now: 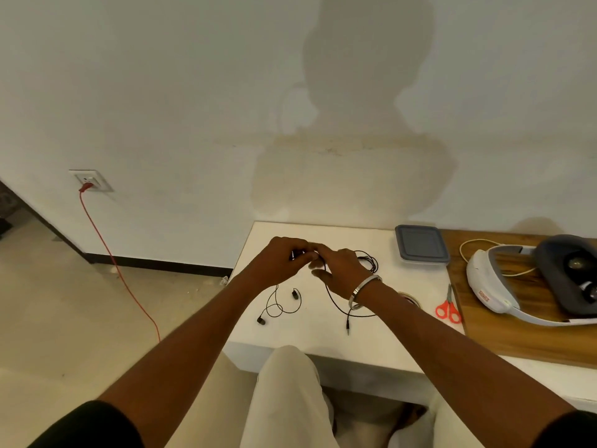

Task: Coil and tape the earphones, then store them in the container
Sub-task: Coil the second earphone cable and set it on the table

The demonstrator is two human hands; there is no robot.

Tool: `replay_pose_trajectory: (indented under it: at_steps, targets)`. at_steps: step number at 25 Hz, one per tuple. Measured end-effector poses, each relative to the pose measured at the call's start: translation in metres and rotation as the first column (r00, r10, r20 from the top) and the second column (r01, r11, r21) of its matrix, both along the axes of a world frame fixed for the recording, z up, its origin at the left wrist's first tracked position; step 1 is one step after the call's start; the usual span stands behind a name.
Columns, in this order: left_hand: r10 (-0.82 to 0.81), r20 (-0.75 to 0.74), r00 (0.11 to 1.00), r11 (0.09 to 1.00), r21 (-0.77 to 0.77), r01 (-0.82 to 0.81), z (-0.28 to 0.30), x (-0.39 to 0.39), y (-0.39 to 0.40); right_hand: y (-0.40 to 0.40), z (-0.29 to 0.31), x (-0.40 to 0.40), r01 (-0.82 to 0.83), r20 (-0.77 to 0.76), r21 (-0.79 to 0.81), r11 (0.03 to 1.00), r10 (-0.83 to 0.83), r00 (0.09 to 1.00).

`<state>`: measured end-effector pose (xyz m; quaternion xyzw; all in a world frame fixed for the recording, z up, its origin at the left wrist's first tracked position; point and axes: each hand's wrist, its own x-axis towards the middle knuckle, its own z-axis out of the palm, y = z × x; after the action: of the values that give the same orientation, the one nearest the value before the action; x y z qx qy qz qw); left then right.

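Black wired earphones (280, 307) lie on the white table (403, 286), their two earbuds near the front left and the jack plug at the front middle. Both hands meet above the table's centre. My left hand (284, 258) pinches a stretch of the cable with curled fingers. My right hand (339, 270) also grips the cable, which hangs down from it in a loop. More cable lies in loose loops behind my right hand. The grey lidded container (421, 244) sits shut at the table's back right.
Red-handled scissors (448, 308) lie at the table's right edge. A tape roll (412, 299) peeks out behind my right forearm. A white and grey headset (533, 282) rests on the wooden top to the right. A red cord (113, 263) runs from the wall socket.
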<state>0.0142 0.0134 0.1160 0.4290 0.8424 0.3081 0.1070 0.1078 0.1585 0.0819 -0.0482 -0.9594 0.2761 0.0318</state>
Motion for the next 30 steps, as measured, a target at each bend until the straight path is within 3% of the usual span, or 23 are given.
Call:
replay_pose_trajectory:
  at_steps: [1,4,8,13,18,21,25,30]
  targets:
    - [-0.001,-0.003,1.0,1.0,-0.007,0.001,0.001,0.001,0.001,-0.003,0.002,-0.001,-0.003,-0.008,-0.012,1.0,0.002,1.0]
    - [0.053,0.021,0.998,0.998,-0.034,-0.052,0.004,-0.003,-0.005,0.007,0.003,0.001,0.059,-0.036,0.156,0.986,-0.055,0.998]
    - [0.096,0.067,0.993,0.993,-0.08,-0.091,0.002,-0.011,-0.02,0.033,0.001,0.007,0.23,-0.086,0.197,0.953,-0.217,0.972]
    - [0.088,0.09,0.992,0.99,-0.119,-0.077,-0.001,-0.024,-0.038,0.063,-0.002,0.016,0.464,0.04,0.162,0.871,-0.475,0.879]
    - [0.084,0.14,0.987,0.994,-0.081,-0.073,0.005,-0.023,-0.042,0.066,-0.006,0.022,0.484,0.169,0.287,0.827,-0.54,0.824]
    - [0.066,0.135,0.989,0.996,-0.075,-0.056,0.003,-0.014,-0.03,0.047,-0.008,0.017,0.376,0.263,0.232,0.897,-0.43,0.864]
    - [0.007,0.096,0.995,0.995,-0.095,0.002,-0.002,-0.005,-0.013,0.016,-0.011,0.007,0.039,0.11,0.196,0.98,-0.061,0.992]
    - [-0.014,0.083,0.996,0.994,-0.106,0.023,-0.008,0.001,-0.005,-0.004,-0.011,-0.005,-0.031,0.012,0.188,0.982,0.029,1.0]
